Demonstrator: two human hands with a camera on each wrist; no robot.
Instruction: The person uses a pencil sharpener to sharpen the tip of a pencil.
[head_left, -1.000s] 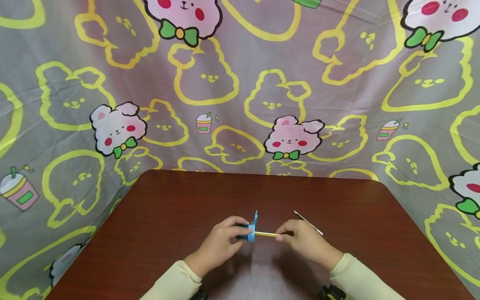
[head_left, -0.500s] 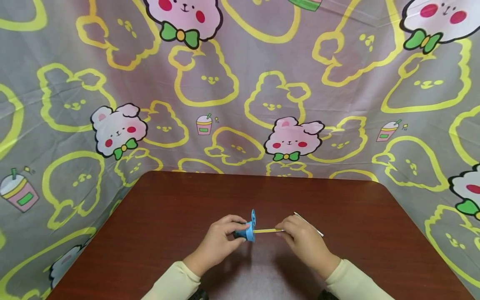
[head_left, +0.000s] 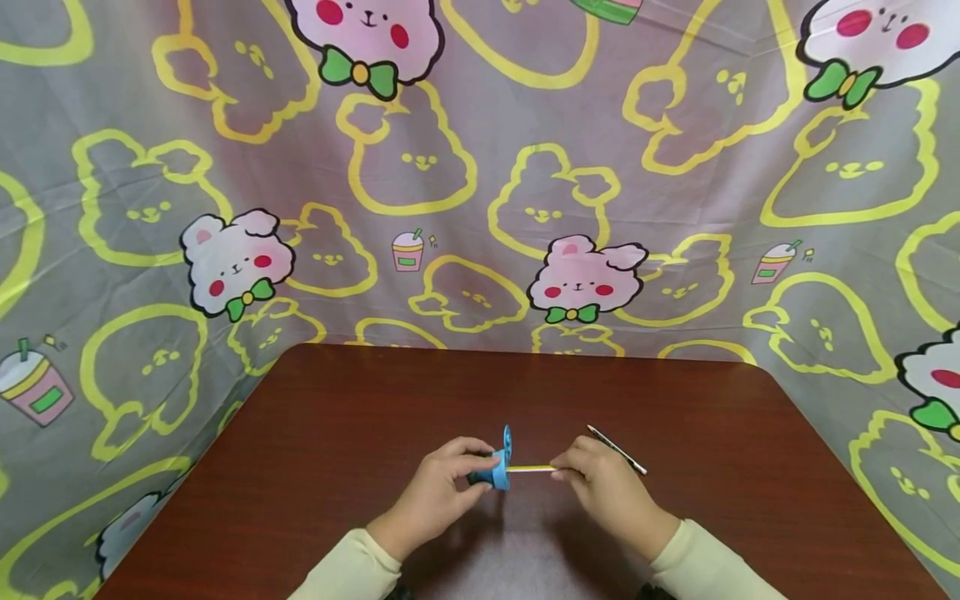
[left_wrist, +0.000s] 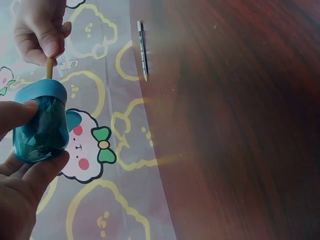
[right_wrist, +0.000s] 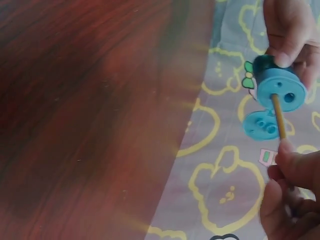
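Gripping the clear teal barrel of a blue canister pencil sharpener, the left hand has its thumb on one side and its fingers on the other. The sharpener lies on its side in that grip, above the middle of the near part of a dark red-brown table, its blue face turned toward the right hand. That hand pinches a yellow pencil between thumb and fingers — the pencil's other end sits in one hole of the face, with a second, wider hole beside it in the right wrist view. The round hinged lid is swung back from the face, its inner side showing small raised rings. Something dark shows through the barrel, but I can't tell what.

A black-and-white pencil lies slantwise on the table just beyond the right hand, its pointed end away from the person. Both arms wear pale cream sleeves. Behind the table hangs a grey cloth — printed with yellow outlines and white rabbit heads in green bows.
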